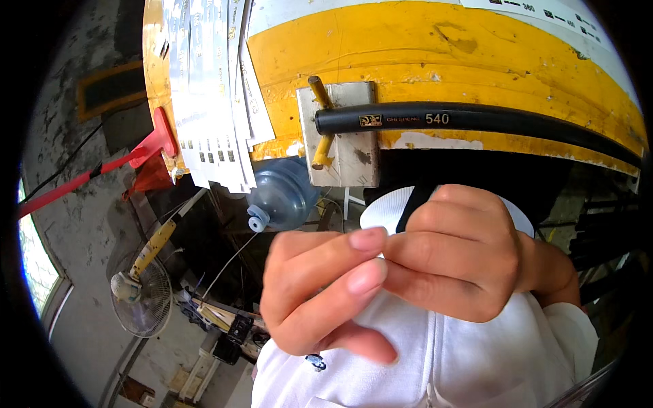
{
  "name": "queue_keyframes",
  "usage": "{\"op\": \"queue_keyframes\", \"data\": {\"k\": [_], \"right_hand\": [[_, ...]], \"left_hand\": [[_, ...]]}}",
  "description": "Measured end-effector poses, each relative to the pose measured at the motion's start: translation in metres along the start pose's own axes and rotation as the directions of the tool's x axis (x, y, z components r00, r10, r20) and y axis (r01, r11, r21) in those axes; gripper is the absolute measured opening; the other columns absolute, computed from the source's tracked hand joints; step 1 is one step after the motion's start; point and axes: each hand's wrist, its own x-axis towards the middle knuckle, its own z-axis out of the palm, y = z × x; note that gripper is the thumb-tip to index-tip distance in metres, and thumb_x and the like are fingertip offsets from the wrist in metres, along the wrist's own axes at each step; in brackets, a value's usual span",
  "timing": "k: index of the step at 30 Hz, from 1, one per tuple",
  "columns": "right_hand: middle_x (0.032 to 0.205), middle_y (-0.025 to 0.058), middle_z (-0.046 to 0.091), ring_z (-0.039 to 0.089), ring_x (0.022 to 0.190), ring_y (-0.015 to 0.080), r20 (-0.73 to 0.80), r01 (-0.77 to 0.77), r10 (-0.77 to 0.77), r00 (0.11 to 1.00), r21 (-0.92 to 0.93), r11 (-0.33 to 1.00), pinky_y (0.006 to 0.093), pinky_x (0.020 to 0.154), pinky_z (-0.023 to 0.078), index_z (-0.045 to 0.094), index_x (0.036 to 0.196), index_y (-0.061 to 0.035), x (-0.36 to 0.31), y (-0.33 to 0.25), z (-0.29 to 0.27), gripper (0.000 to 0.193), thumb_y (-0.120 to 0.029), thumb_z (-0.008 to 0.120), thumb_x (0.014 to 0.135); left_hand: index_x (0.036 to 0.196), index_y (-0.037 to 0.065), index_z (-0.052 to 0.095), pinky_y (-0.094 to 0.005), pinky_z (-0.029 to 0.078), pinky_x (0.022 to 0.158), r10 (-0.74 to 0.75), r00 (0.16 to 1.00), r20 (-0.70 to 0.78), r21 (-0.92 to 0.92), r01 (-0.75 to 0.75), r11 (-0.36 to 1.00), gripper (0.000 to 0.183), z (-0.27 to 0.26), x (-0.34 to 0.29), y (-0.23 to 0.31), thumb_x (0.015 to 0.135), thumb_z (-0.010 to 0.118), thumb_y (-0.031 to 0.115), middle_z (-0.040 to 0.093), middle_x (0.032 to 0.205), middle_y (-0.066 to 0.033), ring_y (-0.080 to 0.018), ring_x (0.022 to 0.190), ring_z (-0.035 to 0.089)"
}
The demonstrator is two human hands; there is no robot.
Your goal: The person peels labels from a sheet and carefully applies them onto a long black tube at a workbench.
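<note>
In front of my white top (401, 347), my left hand (313, 292) and my right hand (456, 255) meet at the fingertips. Two left fingertips are held close together with their nails showing, while another finger sits lower and apart. My right hand is closed, its fingers curled in a pinch against the left fingertips. A tiny pale spot shows between them; I cannot make out what it is. Beyond the hands, a black tube (490, 120) with printed gold marks lies across a grey metal plate (354, 160). Its near end rests by a brass-coloured rod (320, 151).
The plate sits at the edge of a worn yellow table (408, 54). Printed white label strips (207, 88) overhang its left side, near a red T-shaped handle (156, 139). Below are a blue water jug (286, 194) and a standing fan (141, 296). Another printed sheet (544, 12) lies far right.
</note>
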Motion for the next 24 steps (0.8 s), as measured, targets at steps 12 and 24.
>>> {"op": "queue_keyframes", "data": {"k": [12, 24], "right_hand": [[0.075, 0.0078, 0.064, 0.055, 0.058, 0.0208, 0.020, -0.165, 0.166, 0.986, -0.041, 0.985, 0.0313, 0.051, 0.040, 0.070, 0.090, -0.0009, -0.012, -0.010, -0.040, 0.024, -0.003, 0.078, 0.067], [0.070, 0.0088, 0.064, 0.057, 0.055, 0.0187, -0.063, -0.154, 0.143, 0.988, -0.250, 0.956, 0.0288, 0.051, 0.039, 0.065, 0.091, -0.0011, -0.018, -0.019, -0.066, 0.025, 0.009, 0.076, 0.071]], "left_hand": [[0.114, -0.005, 0.067, -0.0599, 0.038, 0.104, -0.812, 0.566, 0.142, -0.382, 0.788, 0.482, 0.037, -0.061, -0.079, 0.014, 0.092, 0.069, 0.025, 0.063, 0.126, -0.0251, -0.0354, 0.126, 0.056], [0.108, 0.000, 0.069, -0.0271, 0.054, 0.074, -0.797, 0.543, -0.263, 0.214, 0.839, 0.501, 0.032, -0.037, -0.114, -0.019, 0.080, 0.069, -0.015, 0.071, 0.089, -0.0093, -0.0133, 0.079, 0.068]]}}
